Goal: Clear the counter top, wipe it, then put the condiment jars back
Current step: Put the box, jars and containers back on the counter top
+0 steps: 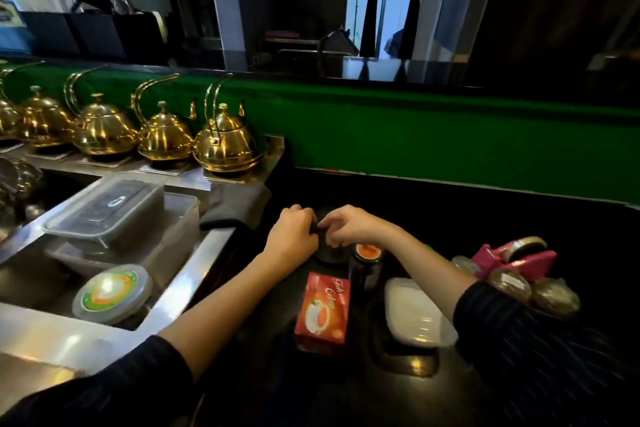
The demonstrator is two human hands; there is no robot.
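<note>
On the black counter top [450,218] my left hand [292,236] and my right hand [349,224] both close on a dark jar [330,253] at the middle. Its shape is hard to make out against the counter. Just right of it stands a dark jar with an orange lid [367,251]. In front lies a red tea box [323,310]. A clear lidded tub [415,312] sits to the right of the box. Several brown wrapped packets [533,291] and a pink tape dispenser [516,258] lie at the right.
A steel sink [194,270] at the left holds stacked clear containers [114,211] and a round tub with a green-orange lid [110,291]. Several gold teapots [225,146] line the ledge behind it. A dark cloth [235,204] lies beside the sink. A green wall [415,135] backs the counter.
</note>
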